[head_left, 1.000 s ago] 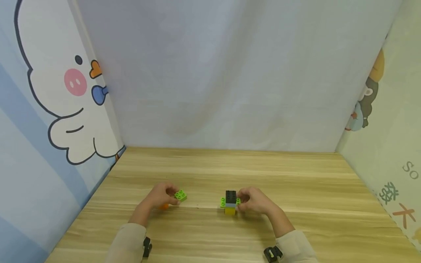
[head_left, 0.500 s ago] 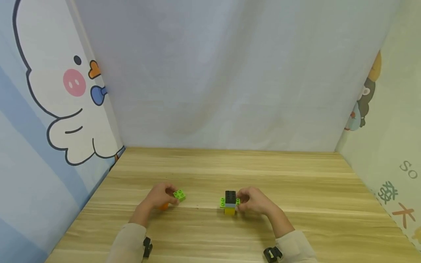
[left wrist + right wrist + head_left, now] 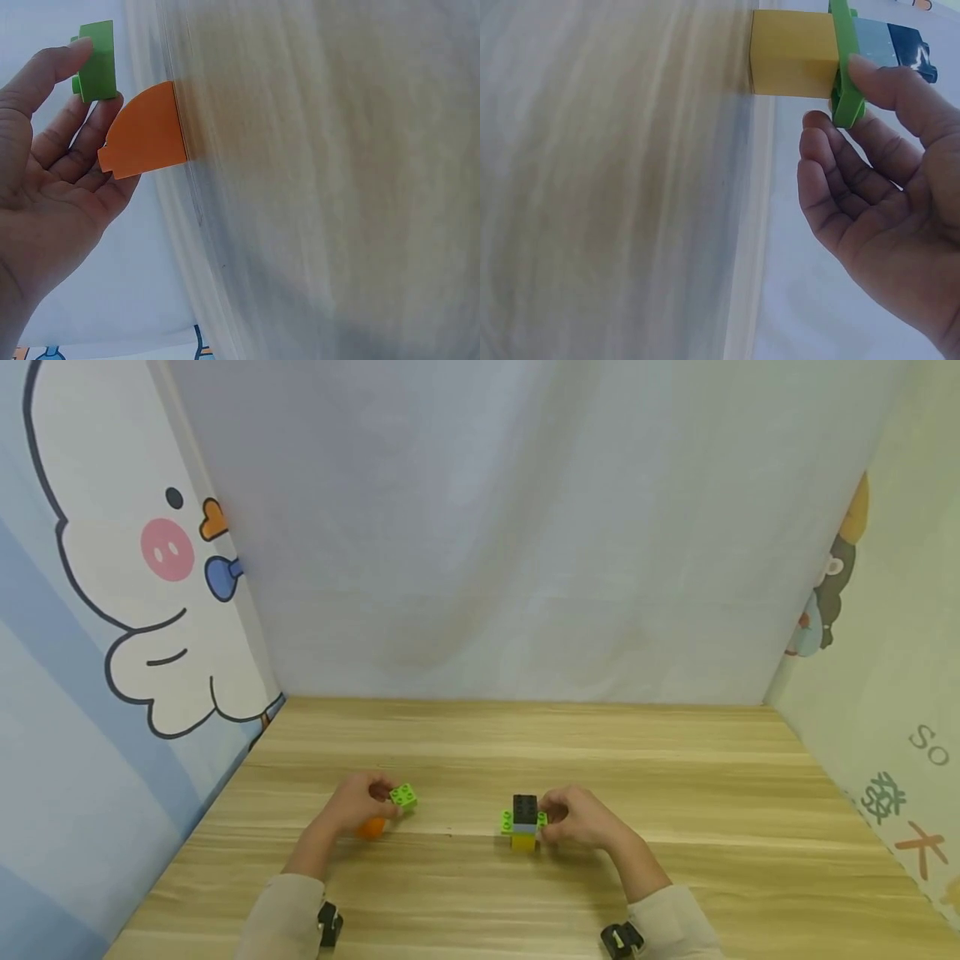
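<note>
Both forearms come in from the near edge of the table (image 3: 675, 777), sleeves to the wrist, hands low over the wood & well apart. L hand (image 3: 352, 810) pinches a green brick (image 3: 402, 797) between thumb tip and fingers, lifted just off the table; fingers only lightly bent in the L wrist view, palm facing the camera. Just below that hand an orange piece (image 3: 370, 827) sits on the table. R hand (image 3: 581, 818) is at the right side of the stack (image 3: 524, 822), which stands upright on the table near centre, thumb and fingers closed on the end of its green plate (image 3: 510, 819). Hidden/unclear: from the head cam the orange piece is mostly covered by the L hand, just a blob, shape not readable; R fingertips are hidden behind the stack's edge there, so the contact is hard to judge. Both wrist cams have the table smeared with blur, and each cuts the hand off at the frame edge. View diffs: L wrist cam shows the orange piece (image 3: 146, 131) as a quarter-round w/ a flat edge on the wood, touching or just beside the fingers, can't tell which, and the green brick (image 3: 97, 60) edge-on under the thumb tip. R wrist cam shows the stack's layers: yellow block (image 3: 795, 52) at the base, green plate (image 3: 846, 67) above, then a blue-grey and a dark brick, w/ the thumb (image 3: 885, 82) on the plate's edge.
</note>
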`<state>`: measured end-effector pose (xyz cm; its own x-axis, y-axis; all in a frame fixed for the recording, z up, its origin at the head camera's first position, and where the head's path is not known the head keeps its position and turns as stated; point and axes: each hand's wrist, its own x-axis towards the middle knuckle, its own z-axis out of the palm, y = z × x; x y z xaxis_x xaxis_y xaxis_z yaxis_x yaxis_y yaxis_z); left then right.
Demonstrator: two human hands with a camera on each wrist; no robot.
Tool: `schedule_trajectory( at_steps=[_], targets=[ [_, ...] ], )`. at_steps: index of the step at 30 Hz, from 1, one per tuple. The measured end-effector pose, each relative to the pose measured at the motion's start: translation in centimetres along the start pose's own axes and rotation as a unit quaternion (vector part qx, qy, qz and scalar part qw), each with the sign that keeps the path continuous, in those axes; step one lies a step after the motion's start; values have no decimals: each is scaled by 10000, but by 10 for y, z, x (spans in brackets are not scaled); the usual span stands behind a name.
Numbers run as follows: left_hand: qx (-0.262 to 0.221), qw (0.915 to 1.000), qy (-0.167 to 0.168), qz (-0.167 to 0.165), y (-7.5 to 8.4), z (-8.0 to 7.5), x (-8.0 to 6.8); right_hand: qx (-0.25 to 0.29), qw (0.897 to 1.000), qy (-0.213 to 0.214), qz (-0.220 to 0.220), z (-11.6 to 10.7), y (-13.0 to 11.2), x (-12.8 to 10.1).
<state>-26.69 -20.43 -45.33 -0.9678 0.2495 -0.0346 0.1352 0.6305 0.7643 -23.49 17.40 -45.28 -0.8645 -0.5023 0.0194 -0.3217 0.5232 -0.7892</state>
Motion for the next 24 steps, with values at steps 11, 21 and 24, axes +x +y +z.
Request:
schedule_trajectory(
  at_steps=[11, 21, 24],
  targets=[
    [-247, 9993, 53, 267, 7, 7, -4, -29, 10000, -12, 15, 2, -2, 1],
    [-505, 9980, 86, 358, 18, 9, -6, -26, 10000, -26, 66, 1, -2, 2],
    [-606, 9973, 70, 410, 23, 11, -6, -25, 10000, -59, 47, 1, -1, 3]
  ],
)
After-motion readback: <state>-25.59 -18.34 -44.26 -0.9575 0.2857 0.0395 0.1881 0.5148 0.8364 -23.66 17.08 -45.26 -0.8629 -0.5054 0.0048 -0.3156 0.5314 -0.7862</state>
